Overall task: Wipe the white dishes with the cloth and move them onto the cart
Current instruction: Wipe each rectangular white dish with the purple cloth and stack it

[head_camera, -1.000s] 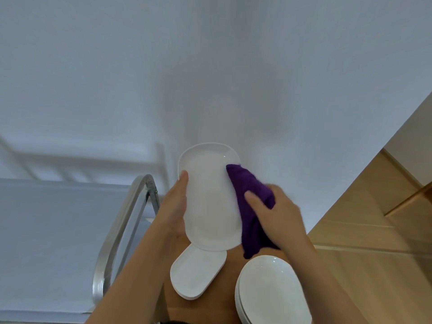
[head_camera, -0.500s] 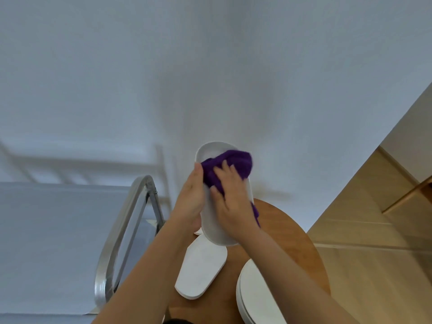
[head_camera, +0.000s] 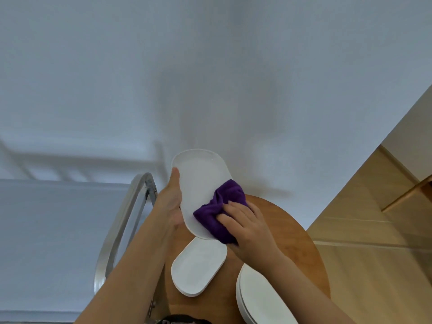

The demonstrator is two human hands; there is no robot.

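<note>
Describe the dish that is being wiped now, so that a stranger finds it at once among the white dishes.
Start at the round wooden table. Above it, the left hand holds up one oblong white dish, and the right hand presses a purple cloth on it. The other dishes lie flat on the table.

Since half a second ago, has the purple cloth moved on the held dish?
Yes. The purple cloth has slid from the held dish's far end down toward its near end, closer to the stacked oval dishes on the round table.

plain white wall (head_camera: 210, 66) — round wooden table (head_camera: 292, 242), pale wood floor (head_camera: 374, 265)
</note>
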